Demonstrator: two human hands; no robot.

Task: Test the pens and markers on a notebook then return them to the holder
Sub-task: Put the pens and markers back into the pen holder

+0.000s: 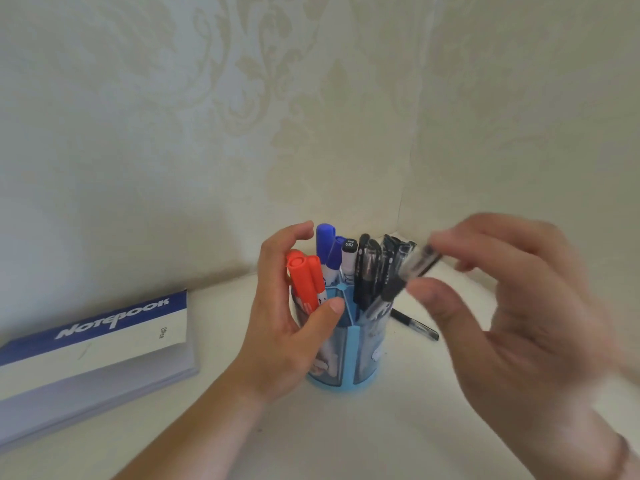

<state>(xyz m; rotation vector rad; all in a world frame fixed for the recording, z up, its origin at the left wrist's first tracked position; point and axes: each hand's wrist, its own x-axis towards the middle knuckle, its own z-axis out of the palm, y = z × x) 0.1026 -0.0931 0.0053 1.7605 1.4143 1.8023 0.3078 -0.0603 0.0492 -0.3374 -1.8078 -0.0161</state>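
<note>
Left hand (pixel 284 317) curls round the holder (pixel 346 358) at centre frame, while the blurred right hand (pixel 512 306) pinches a pen (pixel 412 268) above its rim.

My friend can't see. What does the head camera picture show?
A left hand steadies a blue pen holder full of markers while the blurred right hand pinches a black pen above it. A closed notebook lies left.

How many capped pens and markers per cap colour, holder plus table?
Red-capped markers: 2
Blue-capped markers: 2
White marker with black "120" cap: 1
Black pens, tightly bunched in the blue holder, count uncertain: about 5
Black pen on the white table: 1
Total: about 11
</note>
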